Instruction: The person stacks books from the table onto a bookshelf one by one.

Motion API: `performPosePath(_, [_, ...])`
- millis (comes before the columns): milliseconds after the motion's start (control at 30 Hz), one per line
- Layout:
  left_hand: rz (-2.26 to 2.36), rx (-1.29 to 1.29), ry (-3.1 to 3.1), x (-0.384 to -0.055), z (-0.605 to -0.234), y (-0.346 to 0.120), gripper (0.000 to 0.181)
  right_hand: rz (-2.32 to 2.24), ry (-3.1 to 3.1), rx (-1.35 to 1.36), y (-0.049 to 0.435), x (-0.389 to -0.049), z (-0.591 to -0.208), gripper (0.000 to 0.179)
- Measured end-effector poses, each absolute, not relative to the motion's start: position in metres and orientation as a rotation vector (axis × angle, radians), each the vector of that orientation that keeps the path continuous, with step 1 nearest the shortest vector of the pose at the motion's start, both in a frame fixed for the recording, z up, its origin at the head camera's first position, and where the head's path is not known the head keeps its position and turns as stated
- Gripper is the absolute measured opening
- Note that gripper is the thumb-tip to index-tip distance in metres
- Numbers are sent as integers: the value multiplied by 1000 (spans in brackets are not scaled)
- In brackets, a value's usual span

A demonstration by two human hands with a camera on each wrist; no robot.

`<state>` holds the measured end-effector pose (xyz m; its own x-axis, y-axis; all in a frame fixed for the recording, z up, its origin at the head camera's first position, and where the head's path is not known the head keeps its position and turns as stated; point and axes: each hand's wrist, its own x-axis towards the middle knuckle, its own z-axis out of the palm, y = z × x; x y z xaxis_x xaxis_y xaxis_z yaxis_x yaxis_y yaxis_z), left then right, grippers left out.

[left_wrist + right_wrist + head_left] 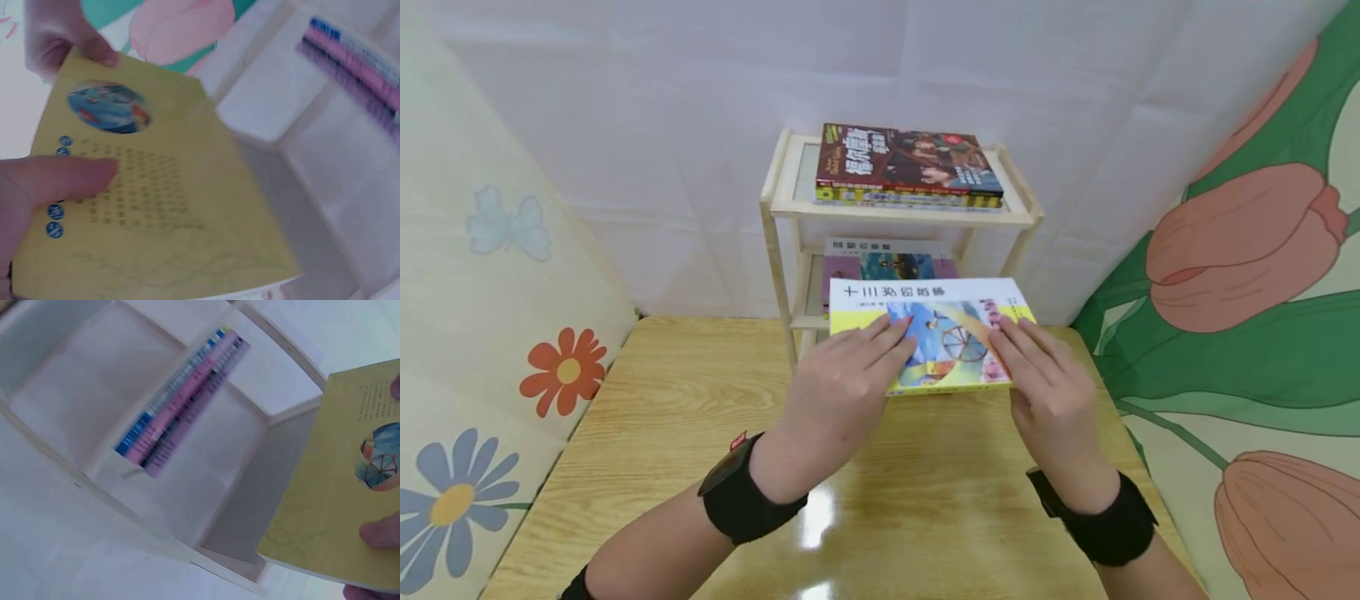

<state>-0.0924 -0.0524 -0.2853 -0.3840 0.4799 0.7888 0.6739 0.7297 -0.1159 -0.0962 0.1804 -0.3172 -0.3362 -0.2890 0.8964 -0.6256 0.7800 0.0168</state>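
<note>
Both my hands hold a book [951,342] level in front of the small wooden rack, at its lower part. My left hand [842,383] pinches the left side, fingers flat on the cover and thumb underneath. On the other side my right hand [1052,396] grips it the same way. The cover is white and yellow with a blue picture. Seen from below in the left wrist view, the yellow back cover [206,187] bears an oval picture and lines of text, with the left thumb pressed on it. The right wrist view shows the same yellow back [319,494].
The light wooden rack [775,283] stands against a white cloth. A stack of books [910,162] lies on its top shelf. Books with pink and purple spines [187,403] lie on the middle shelf. A grey lower panel [262,487] shows beneath. Flowered cloths flank the wooden table [700,400].
</note>
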Motion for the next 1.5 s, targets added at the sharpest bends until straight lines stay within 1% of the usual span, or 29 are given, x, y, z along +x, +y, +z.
performPosePath(200, [-343, -806, -1900, -105, -258, -54, 19, 434, -1690, 613, 168, -112, -283, 37])
performPosePath(367, [-389, -702, -1771, -124, -235, -53, 14, 472, -1586, 558, 159, -134, -258, 28])
performPosePath(433, [-386, -653, -1734, -133, -226, -53, 15, 471, -1580, 541, 157, -145, -250, 28])
performPosePath(633, [-360, -563, -1775, -170, -208, -53, 24, 446, -1671, 502, 158, -182, -235, 35])
performPosePath(733, [-332, -550, -1835, -188, -206, -52, 27, 420, -1744, 484, 158, -197, -232, 31])
performPosePath(867, [-304, -533, -1891, -204, -207, -52, 28, 386, -1850, 470, 159, -209, -229, 29])
performPosePath(1067, [-345, -490, -2025, -214, -208, -54, 20, 342, -2003, 473, 158, -216, -223, 29])
performPosePath(1200, [-389, -495, -2116, -215, -209, -61, 23, 346, -2122, 472, 156, -219, -221, 31])
performPosePath(1367, [-527, -621, -2121, -217, -210, -74, 32, 361, -2245, 457, 156, -227, -217, 37])
performPosePath(1500, [-654, -756, -2092, -214, -220, -84, 28, 420, -2331, 508, 160, -226, -219, 43])
